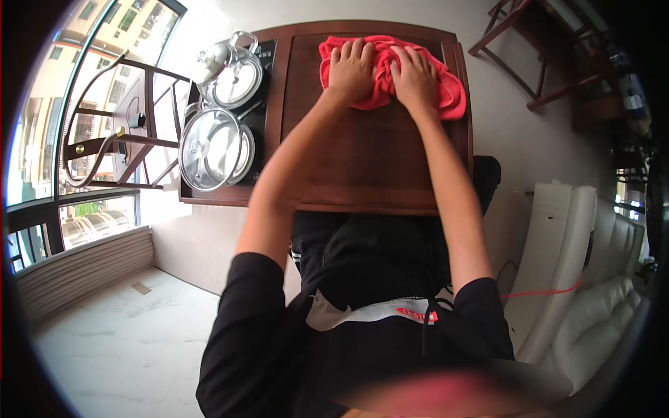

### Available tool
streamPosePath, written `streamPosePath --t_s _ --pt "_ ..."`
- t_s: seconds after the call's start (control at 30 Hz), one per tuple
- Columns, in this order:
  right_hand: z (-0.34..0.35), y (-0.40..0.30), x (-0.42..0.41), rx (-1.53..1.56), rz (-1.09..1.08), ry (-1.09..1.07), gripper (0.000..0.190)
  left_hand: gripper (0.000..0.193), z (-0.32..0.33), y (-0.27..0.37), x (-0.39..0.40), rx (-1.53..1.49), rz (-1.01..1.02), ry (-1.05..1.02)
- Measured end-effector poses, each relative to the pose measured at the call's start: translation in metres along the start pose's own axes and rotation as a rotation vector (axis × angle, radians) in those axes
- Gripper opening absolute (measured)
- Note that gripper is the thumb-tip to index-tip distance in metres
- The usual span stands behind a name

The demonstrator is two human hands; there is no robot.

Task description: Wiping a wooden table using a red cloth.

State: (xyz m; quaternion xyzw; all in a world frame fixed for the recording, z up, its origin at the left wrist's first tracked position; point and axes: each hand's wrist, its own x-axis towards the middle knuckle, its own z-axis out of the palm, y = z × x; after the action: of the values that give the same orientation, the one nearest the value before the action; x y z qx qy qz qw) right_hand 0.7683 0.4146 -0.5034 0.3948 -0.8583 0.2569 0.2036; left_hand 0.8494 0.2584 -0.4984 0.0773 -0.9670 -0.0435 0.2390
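A crumpled red cloth (451,96) lies on the far part of a dark wooden table (360,162). Both my hands rest on top of it, palms down. My left hand (351,70) presses on the cloth's left half, its fingers pointing to the far edge. Beside it, separated by a small gap with bunched folds, my right hand (416,77) lies on the middle and right part. Cloth shows around both hands, and the undersides of my palms are hidden. Whether my fingers pinch any of the fabric cannot be made out.
Along the table's left side, a black cooktop (264,68) bears a glass kettle (211,60) and a pot with a glass lid (196,149). Wooden chairs stand left (133,130) and upper right (543,42). A pale leather sofa (601,303) is at the right.
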Motion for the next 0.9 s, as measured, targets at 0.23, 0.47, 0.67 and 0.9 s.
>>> streamPosePath --t_s 0.23,0.47,0.67,0.9 --pt "-0.035 -0.008 -0.055 0.011 -0.032 -0.063 0.045 0.055 -0.029 0.019 -0.065 -0.176 0.003 0.045" --pt "-0.134 -0.045 -0.119 0.214 -0.202 -0.566 0.058 0.066 -0.130 0.069 -0.178 -0.259 -0.039 -0.269" --pt "-0.074 -0.024 -0.082 0.105 -0.165 -0.332 0.051 0.060 -0.066 0.019 -0.108 -0.096 0.147 -0.119" --pt "0.013 0.016 0.010 -0.098 0.068 -0.050 0.044 0.052 0.005 0.025 0.010 0.081 -0.182 -0.026"
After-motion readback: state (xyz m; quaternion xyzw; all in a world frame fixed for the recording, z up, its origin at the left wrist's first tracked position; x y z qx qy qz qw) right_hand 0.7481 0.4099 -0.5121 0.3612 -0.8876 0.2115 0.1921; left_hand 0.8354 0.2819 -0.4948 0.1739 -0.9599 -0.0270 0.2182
